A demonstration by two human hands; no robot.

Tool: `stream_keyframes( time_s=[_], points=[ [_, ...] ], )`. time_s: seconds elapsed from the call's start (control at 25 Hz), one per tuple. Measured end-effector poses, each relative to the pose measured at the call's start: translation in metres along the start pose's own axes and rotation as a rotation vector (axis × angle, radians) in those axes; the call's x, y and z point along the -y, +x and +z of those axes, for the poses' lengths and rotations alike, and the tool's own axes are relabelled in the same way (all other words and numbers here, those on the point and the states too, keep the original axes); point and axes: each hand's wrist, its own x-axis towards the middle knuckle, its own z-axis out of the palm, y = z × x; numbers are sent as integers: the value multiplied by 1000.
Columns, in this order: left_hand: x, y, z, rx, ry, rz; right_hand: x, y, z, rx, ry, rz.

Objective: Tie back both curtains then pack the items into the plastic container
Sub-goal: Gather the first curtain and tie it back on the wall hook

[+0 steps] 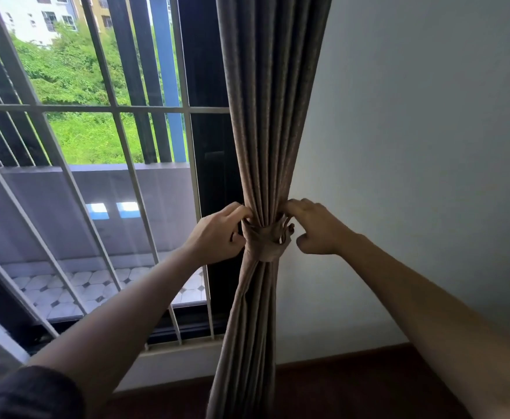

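White wall [414, 116] on the right, barred window [111, 110] on the left; between them the gathered curtain [266, 131] hangs upright, straight ahead of both hands. A tie [264, 244] cinches it at hand height. The left hand [217, 234] hooks curled fingers into the tie's left edge. The right hand [314, 228] touches the knot's loops on the right, though I cannot tell whether it grips them. Both hands are equally near.

Tieback [266, 247] between left hand [217, 234], right hand [317, 229]

A dark, near-black sleeve [27, 394] covers my left upper arm, bunched near the elbow. Both forearms are bare, as are my left hand [217, 234] and right hand [317, 229].
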Motion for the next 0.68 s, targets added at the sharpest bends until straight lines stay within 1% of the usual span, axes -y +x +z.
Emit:
stream_keyframes(
  time_s=[0.08, 0.12, 0.2, 0.28, 0.36, 0.44, 0.52, 0.6, 0.68],
  points=[
    [2, 3, -1, 110, -4, 1, 5, 5, 0, 169, -30, 48],
    [1, 4, -1, 158, -10, 3, 9, 7, 0, 227, -70, 77],
    [-2, 5, -2, 199, 12, 46, 22, 11, -1, 258, -168, 83],
    [-3, 6, -1, 177, 41, 122, 34, 13, -7, 292, -235, 37],
    [0, 7, -1, 197, 27, 169, 41, 10, -17, 338, -288, 49],
    [3, 7, -5, 277, -10, 156, 42, 6, -23, 342, -383, 90],
    [4, 6, -8, 354, 13, 161, 42, 1, -17, 324, -401, 77],
    [8, 3, -6, 381, 35, 159, 41, -3, -10, 333, -349, 44],
    [8, 4, -4, 360, 18, 107, 37, -4, -10, 300, -333, 65]
  ],
)
